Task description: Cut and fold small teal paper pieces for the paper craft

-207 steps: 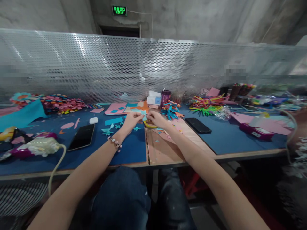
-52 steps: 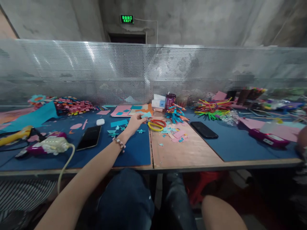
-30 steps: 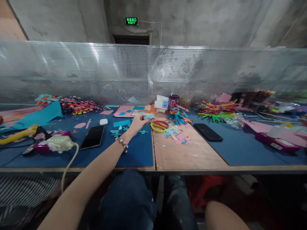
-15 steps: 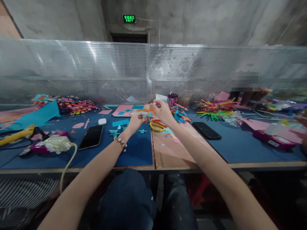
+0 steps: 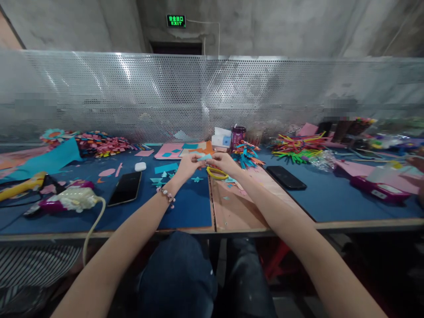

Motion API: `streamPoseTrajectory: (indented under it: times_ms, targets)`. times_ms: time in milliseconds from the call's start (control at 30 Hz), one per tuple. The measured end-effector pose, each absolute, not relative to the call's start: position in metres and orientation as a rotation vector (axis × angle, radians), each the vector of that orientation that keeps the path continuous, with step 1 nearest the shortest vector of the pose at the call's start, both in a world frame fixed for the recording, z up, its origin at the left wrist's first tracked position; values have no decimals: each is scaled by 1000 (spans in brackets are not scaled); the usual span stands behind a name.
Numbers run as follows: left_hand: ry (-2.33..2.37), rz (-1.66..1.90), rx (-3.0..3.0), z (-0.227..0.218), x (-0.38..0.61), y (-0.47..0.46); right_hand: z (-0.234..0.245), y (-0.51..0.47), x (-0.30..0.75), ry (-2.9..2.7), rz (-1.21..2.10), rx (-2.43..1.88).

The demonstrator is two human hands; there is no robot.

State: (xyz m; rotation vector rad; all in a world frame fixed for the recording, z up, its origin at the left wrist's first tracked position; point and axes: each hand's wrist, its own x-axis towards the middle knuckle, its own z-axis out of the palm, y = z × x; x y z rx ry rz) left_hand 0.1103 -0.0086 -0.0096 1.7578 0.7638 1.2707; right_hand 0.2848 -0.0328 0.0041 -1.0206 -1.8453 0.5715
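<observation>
My left hand point(image 5: 187, 164) and my right hand point(image 5: 222, 162) meet over the table's middle, both pinched on a small teal paper piece point(image 5: 204, 157) held just above the surface. A bead bracelet circles my left wrist. Yellow-handled scissors point(image 5: 217, 173) lie on the bare wood right under my right hand. Small teal cut-outs point(image 5: 159, 180) and a teal strip point(image 5: 166, 168) lie on the blue mat point(image 5: 185, 207) beside my left hand.
Two black phones point(image 5: 125, 188) point(image 5: 286, 177), a white earbud case point(image 5: 140, 166), a glue gun with cord point(image 5: 68, 199), pink and orange sheets point(image 5: 172, 151), a purple cup point(image 5: 238, 136), heaps of coloured paper strips point(image 5: 293, 148) point(image 5: 99, 143). A perforated metal screen point(image 5: 212, 97) closes the back.
My right hand, out of view a second ago, came up over the table and then lowered to join my left hand on the teal piece.
</observation>
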Motion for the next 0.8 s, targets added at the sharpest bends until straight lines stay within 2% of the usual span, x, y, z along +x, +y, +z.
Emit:
streamPoseTrajectory:
  times_ms: [800]
  targets:
    - [700,1120,1623,-8,109,-16,-3,-29,294,-1806,509,-1074]
